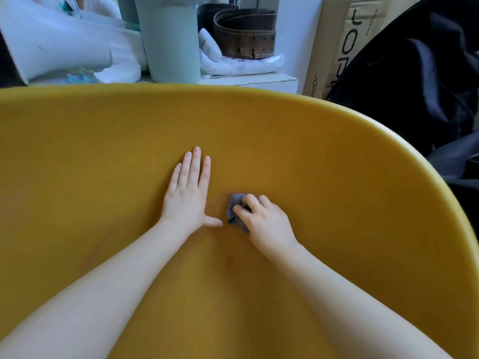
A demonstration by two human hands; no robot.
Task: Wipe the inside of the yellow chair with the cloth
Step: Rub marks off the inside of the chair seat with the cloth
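Note:
The yellow chair [324, 156] fills most of the view, its curved inner shell facing me. My left hand [188, 193] lies flat on the inner surface near the middle, fingers straight and together, thumb out to the right. Just right of it, my right hand [264, 220] grips a small bunched grey cloth [233, 206] with curled fingers and presses it against the shell. Most of the cloth is hidden under the fingers. A ring sits on one finger of the right hand.
Behind the chair's rim stand a pale green bin [171, 40], a coiled brown leather belt [245, 35] on white wrapped items, white bags [64, 40] at the left, a cardboard box [334, 47] and dark fabric [414, 81] at the right.

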